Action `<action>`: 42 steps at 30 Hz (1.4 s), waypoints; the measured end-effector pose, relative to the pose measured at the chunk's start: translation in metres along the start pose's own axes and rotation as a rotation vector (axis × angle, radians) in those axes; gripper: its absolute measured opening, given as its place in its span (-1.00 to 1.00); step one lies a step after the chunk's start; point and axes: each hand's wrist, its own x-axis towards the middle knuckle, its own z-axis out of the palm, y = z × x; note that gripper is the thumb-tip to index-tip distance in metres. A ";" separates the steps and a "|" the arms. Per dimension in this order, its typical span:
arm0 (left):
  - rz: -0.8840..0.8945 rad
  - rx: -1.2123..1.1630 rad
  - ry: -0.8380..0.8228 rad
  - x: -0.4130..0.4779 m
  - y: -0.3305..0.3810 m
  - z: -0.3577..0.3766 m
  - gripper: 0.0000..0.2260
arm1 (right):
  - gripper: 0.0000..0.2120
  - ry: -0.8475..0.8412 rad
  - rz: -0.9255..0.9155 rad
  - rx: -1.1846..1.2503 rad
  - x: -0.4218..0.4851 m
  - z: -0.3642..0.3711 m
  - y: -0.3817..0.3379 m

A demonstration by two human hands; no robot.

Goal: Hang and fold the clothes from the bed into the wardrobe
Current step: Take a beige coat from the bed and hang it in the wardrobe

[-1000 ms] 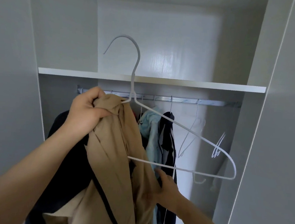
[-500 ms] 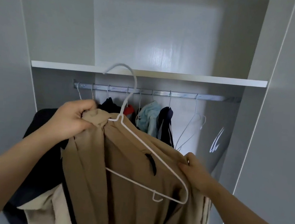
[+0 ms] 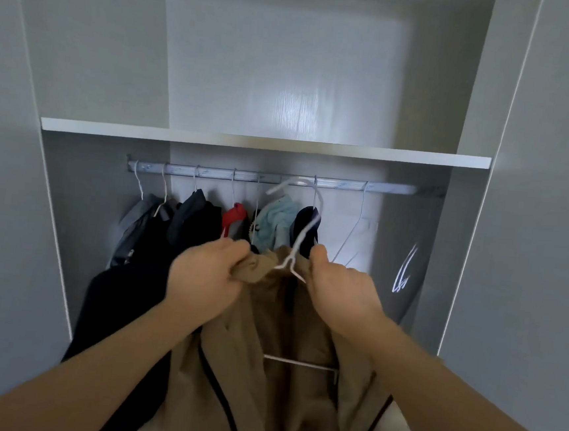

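Regripping tan jacket beside hanger, right hand

The left forearm and right forearm, both bare, rise from the lower corners and converge toward the middle. The left hand is fisted, its back toward the camera, fingers curled round a bunch of tan cloth. The right hand sits level with it and near it, not touching, knuckles up and thumb raised, its fingers gripping the same cloth on the other side of the hanger neck
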 end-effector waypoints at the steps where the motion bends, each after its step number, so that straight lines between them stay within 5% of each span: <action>1: 0.040 0.018 -0.005 -0.002 0.008 0.005 -0.90 | -0.80 -0.005 0.039 0.062 0.003 -0.003 -0.002; 5: 0.083 0.032 -0.029 -0.011 0.019 0.022 -0.92 | -0.87 0.078 0.474 0.912 0.013 -0.012 0.009; 8: -0.202 -0.175 -0.046 -0.014 0.007 0.023 -0.87 | -0.79 0.123 0.467 1.312 0.007 -0.013 0.010; 13: -0.336 -0.467 0.113 -0.012 0.002 0.013 -0.83 | -0.94 0.159 -0.034 0.752 -0.005 -0.004 0.020; 17: -0.339 -0.529 0.123 -0.007 0.007 0.011 -0.84 | -0.69 -0.135 -0.069 0.518 -0.005 0.000 0.025; 20: -0.375 -0.468 -0.123 0.000 0.008 0.011 -0.78 | -0.66 -0.066 -0.013 0.485 -0.008 0.007 0.022; 23: -0.456 -0.656 -0.479 0.007 0.005 0.008 -0.73 | -0.61 -0.086 0.027 0.538 -0.015 0.017 0.024; 25: -0.562 -0.857 -0.546 0.004 0.001 0.006 -0.72 | -0.63 -0.112 0.030 0.559 -0.017 0.018 0.025; 31: -0.813 -1.033 -0.114 0.009 0.007 0.003 -0.85 | -0.69 -0.161 -0.015 0.544 -0.017 0.020 0.023; 35: -0.625 -0.905 0.040 0.030 0.000 -0.031 -0.81 | -0.69 -0.201 0.020 0.428 -0.023 0.025 0.033; 38: -0.469 -0.870 -0.239 0.016 0.000 -0.041 -0.82 | -0.73 -0.113 0.147 0.440 -0.021 0.023 0.042; 41: -0.360 -0.800 -0.958 -0.006 0.011 -0.035 -0.85 | -0.71 -0.035 0.254 0.508 -0.018 0.017 0.045; 42: -0.342 -0.813 -1.047 -0.009 0.013 -0.032 -0.86 | -0.69 -0.022 0.261 0.527 -0.018 0.016 0.046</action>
